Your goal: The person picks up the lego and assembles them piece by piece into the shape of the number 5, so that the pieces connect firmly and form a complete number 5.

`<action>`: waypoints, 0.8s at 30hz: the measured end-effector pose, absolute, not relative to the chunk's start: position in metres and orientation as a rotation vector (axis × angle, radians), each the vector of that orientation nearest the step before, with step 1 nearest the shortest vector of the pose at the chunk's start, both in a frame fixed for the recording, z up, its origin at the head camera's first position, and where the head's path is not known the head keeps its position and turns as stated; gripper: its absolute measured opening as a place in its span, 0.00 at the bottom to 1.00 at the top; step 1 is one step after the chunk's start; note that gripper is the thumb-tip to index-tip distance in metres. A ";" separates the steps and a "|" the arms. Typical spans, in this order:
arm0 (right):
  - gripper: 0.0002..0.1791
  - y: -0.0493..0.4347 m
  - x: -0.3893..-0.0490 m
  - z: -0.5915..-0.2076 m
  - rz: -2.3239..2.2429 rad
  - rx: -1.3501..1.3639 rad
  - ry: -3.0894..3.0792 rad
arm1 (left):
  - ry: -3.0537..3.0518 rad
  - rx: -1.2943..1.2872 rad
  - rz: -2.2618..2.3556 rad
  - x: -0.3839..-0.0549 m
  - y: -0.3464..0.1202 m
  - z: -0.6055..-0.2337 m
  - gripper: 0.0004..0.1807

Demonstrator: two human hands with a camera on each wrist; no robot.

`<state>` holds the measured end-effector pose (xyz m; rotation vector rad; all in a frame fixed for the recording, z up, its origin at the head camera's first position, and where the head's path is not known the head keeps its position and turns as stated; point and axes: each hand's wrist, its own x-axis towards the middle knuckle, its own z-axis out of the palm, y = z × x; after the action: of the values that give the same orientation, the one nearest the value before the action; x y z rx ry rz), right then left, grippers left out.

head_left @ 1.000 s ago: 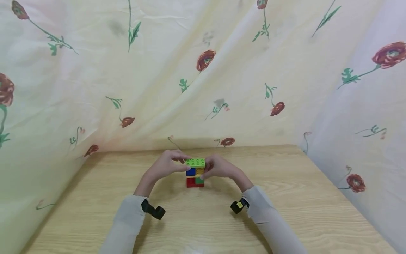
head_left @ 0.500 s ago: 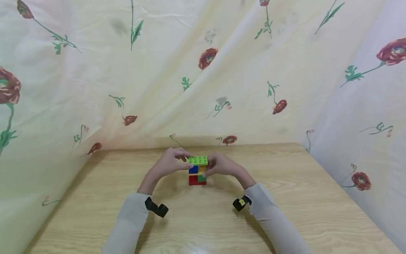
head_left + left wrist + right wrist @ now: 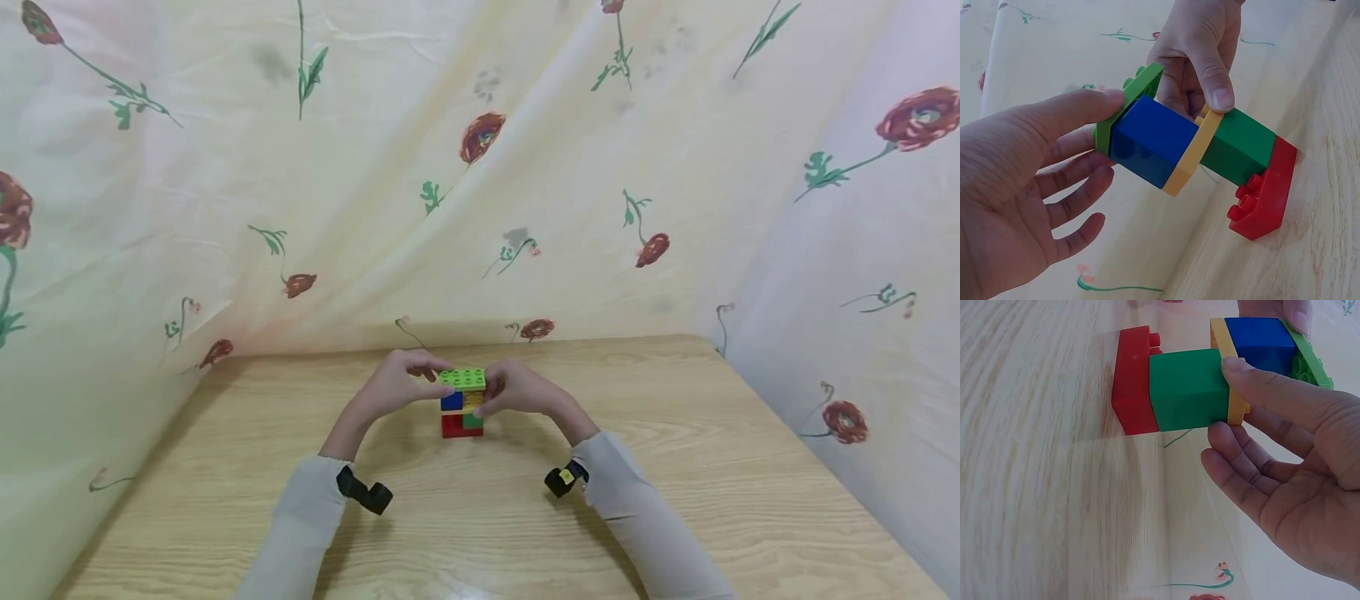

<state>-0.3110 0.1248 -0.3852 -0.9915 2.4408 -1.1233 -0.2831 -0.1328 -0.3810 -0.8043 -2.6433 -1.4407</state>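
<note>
A tower of toy building bricks stands upright on the wooden table, between the two hands. At its base is a red brick [image 3: 1132, 381], bearing a green block [image 3: 1188, 390]. Above lies a yellow plate [image 3: 1192, 159], with a blue block [image 3: 1154, 140] over its left part and a light-green plate [image 3: 462, 380] on top. My left hand [image 3: 393, 385] pinches the light-green plate at its left end, the thumb in front. From the right, my right hand [image 3: 521, 390] holds the yellow plate, its thumb on the front edge and fingers behind. The space right of the blue block is partly hidden.
A wooden table [image 3: 480, 525] spreads around the tower. Behind and at both sides hangs a cream cloth [image 3: 375, 208] with red flowers. Dark wrist cameras are strapped over the light sleeves [image 3: 300, 517].
The head view has shifted slightly. Both hands keep the same hold on the bricks, and the tower stays in place.
</note>
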 end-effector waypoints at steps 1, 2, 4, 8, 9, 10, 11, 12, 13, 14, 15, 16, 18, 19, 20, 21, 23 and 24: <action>0.14 0.124 -0.311 -0.385 -1.120 -0.993 2.443 | -2.642 -0.805 -1.443 -0.283 -0.133 -0.381 0.16; 0.13 0.124 -0.311 -0.385 -1.117 -0.993 2.446 | -2.640 -0.804 -1.447 -0.283 -0.133 -0.381 0.16; 0.12 0.124 -0.311 -0.385 -1.112 -0.993 2.450 | -2.639 -0.802 -1.454 -0.283 -0.133 -0.381 0.15; 0.12 0.124 -0.311 -0.386 -1.111 -0.988 2.452 | -2.643 -0.792 -1.457 -0.282 -0.132 -0.380 0.15; 0.12 0.124 -0.312 -0.386 -1.110 -0.986 2.453 | -2.647 -0.791 -1.456 -0.282 -0.132 -0.380 0.15; 0.12 0.124 -0.312 -0.387 -1.108 -0.984 2.454 | -2.650 -0.791 -1.455 -0.282 -0.132 -0.380 0.15; 0.12 0.124 -0.312 -0.387 -1.107 -0.983 2.455 | -2.652 -0.791 -1.454 -0.283 -0.132 -0.380 0.15; 0.12 0.124 -0.313 -0.388 -1.106 -0.982 2.457 | -2.654 -0.792 -1.456 -0.283 -0.132 -0.380 0.15; 0.12 0.124 -0.313 -0.388 -1.106 -0.981 2.458 | -2.656 -0.791 -1.458 -0.283 -0.132 -0.380 0.15; 0.12 0.124 -0.313 -0.388 -1.104 -0.982 2.459 | -2.658 -0.789 -1.463 -0.283 -0.132 -0.380 0.16; 0.12 0.124 -0.313 -0.389 -1.105 -0.982 2.457 | -2.660 -0.788 -1.468 -0.283 -0.132 -0.380 0.16; 0.12 0.124 -0.313 -0.389 -1.109 -0.982 2.455 | -2.661 -0.785 -1.475 -0.283 -0.132 -0.380 0.16; 0.12 0.124 -0.312 -0.388 -1.114 -0.980 2.451 | -2.662 -0.780 -1.492 -0.283 -0.132 -0.380 0.16; 0.12 0.124 -0.312 -0.388 -1.115 -0.979 2.450 | -2.663 -0.778 -1.498 -0.282 -0.132 -0.379 0.16; 0.12 0.124 -0.312 -0.388 -1.117 -0.973 2.450 | -2.663 -0.778 -1.499 -0.282 -0.132 -0.379 0.16; 0.12 0.124 -0.311 -0.387 -1.121 -0.971 2.451 | -2.659 -0.780 -1.499 -0.282 -0.131 -0.379 0.16; 0.11 0.124 -0.310 -0.387 -1.121 -0.960 2.453 | -2.657 -0.791 -1.483 -0.281 -0.132 -0.379 0.16; 0.11 0.124 -0.309 -0.387 -1.121 -0.956 2.453 | -2.655 -0.797 -1.473 -0.281 -0.132 -0.379 0.16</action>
<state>-0.3094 0.1236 -0.3870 -0.9561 2.4528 -1.1205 -0.2808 -0.1319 -0.3792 -0.7971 -2.6555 -1.4732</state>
